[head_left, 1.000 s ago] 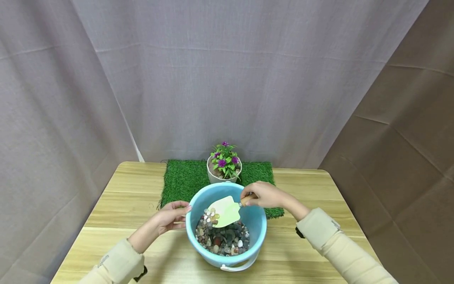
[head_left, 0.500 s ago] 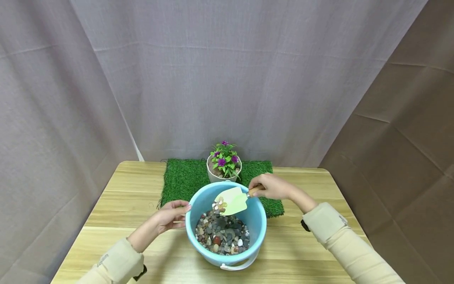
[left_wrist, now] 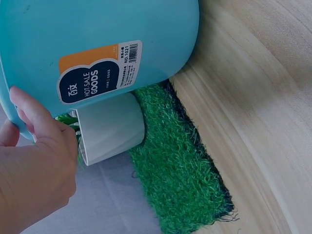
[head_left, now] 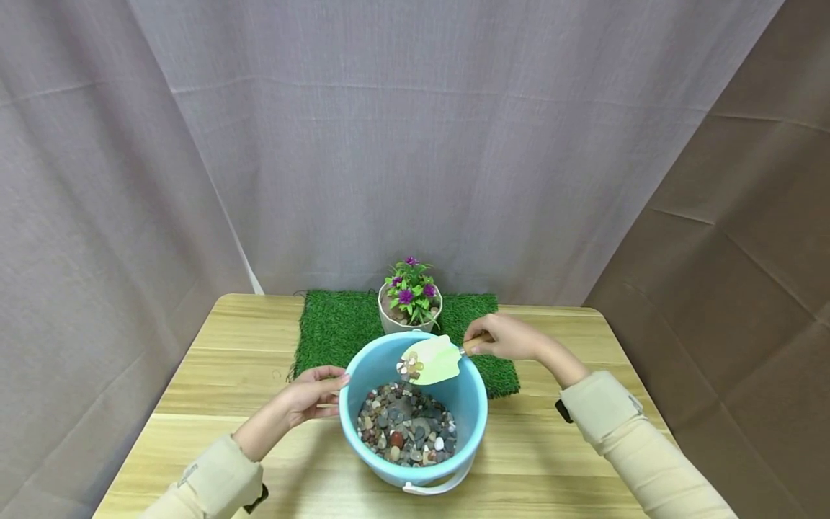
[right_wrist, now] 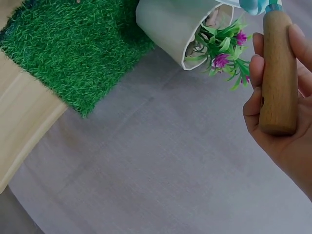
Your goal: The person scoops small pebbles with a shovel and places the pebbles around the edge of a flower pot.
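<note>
A light blue bucket [head_left: 464, 407] stands on the table with pebbles [head_left: 402, 429] over its bottom. My left hand [head_left: 313, 398] grips its rim at the left side, thumb and fingers on either face of the wall. In the left wrist view the bucket's outer wall [left_wrist: 131, 29] bears a label. My right hand [head_left: 509, 337] holds a garden trowel [head_left: 444, 360] with a pale green blade, level with the far part of the bucket's mouth. Several small stones [head_left: 410, 366] lie at the blade's tip. Fingers wrap its wooden handle [right_wrist: 279, 73] in the right wrist view.
Just behind the bucket, a white flowerpot [head_left: 406, 329] with a purple-flowered plant [head_left: 415, 292] stands on a mat of artificial grass [head_left: 333, 328]. The bucket's white carrying handle [head_left: 434, 489] hangs at the front. Grey curtains [head_left: 415, 144] surround the wooden table [head_left: 240, 346].
My right hand has raised the trowel with its stones and carried it right and toward the bucket's far rim, slowing lately. The left hand stays at the rim.
</note>
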### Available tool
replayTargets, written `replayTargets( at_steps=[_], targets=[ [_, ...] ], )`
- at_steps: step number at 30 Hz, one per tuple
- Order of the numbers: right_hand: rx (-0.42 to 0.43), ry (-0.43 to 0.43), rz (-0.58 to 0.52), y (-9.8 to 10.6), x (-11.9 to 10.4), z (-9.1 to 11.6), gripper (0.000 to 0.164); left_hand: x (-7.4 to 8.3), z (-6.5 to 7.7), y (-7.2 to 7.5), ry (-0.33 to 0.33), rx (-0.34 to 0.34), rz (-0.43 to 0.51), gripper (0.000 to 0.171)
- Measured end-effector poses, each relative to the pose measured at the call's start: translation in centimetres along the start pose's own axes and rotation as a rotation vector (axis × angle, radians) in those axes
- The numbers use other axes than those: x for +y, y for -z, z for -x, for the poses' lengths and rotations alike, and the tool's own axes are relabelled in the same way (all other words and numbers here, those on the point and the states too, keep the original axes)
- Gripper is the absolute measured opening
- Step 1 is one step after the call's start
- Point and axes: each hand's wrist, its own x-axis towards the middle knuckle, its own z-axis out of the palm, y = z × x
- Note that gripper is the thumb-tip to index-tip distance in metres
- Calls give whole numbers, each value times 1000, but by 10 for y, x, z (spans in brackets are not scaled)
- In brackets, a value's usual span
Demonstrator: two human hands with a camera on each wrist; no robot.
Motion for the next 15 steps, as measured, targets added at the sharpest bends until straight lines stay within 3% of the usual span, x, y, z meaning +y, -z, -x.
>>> replayTargets(
  at_steps=[15],
  targets=[
    [5, -27, -76, 0, 3, 2, 15, 1, 2, 0, -5, -6, -3, 33]
  ],
)
